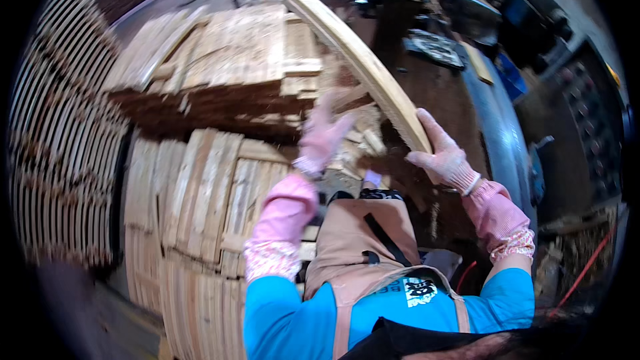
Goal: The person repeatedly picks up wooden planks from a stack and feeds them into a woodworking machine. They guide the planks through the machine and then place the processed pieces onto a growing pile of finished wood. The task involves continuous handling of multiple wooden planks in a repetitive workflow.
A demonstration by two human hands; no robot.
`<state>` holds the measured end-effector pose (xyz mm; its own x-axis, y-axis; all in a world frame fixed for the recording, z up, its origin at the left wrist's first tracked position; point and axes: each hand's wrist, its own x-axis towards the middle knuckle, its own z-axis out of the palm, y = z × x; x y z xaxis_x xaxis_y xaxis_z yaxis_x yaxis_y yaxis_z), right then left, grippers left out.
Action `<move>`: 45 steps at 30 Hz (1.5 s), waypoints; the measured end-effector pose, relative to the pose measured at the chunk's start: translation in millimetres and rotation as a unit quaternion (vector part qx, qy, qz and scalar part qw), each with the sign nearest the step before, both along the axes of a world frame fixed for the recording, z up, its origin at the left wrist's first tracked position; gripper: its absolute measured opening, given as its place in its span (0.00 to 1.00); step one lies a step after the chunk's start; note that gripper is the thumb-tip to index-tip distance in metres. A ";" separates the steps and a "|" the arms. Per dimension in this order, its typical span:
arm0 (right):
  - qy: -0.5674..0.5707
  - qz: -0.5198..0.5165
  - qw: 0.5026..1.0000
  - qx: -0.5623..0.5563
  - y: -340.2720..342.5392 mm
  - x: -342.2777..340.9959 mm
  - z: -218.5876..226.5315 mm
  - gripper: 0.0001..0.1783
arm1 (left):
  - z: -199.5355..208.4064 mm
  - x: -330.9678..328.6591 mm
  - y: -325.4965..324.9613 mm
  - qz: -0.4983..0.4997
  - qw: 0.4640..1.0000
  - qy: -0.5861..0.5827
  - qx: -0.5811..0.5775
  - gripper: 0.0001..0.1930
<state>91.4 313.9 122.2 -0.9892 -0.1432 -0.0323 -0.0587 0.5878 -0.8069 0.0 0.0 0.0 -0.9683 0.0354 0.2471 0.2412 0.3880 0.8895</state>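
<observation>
A long, narrow wooden board [365,63] is held up at a slant, its far end toward the stacks ahead. My right hand [441,152], in a pale pink glove, grips its near end, with the thumb on one side and the fingers on the other. To the left of the board, my left hand [323,135], also gloved and slightly blurred, is empty. Its thumb stands apart from the fingers. Close ahead of it lies a stack of boards [247,37], with some loose pieces on top. Short wood offcuts [363,140] lie between my hands.
Stacked timber [200,193] stands to my lower left, and a tall pile of layered boards [67,160] rises at the far left. On the right are a curved bluish metal surface [497,133] and a dark machine panel [580,120]. A red hose [587,267] runs at lower right.
</observation>
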 end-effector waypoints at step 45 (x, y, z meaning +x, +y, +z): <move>0.182 -0.428 0.839 0.281 228.2 -88.2 14.4 0.42 | -37.4 143.0 -325.4 0.014 0.617 -0.471 -0.631 0.24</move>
<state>3.3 542.1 136.6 -0.6809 0.5620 0.4697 0.3974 0.8221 -0.4076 143.0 -325.4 -37.4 -0.6664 -0.3945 -0.6328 -0.1737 0.9074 -0.3827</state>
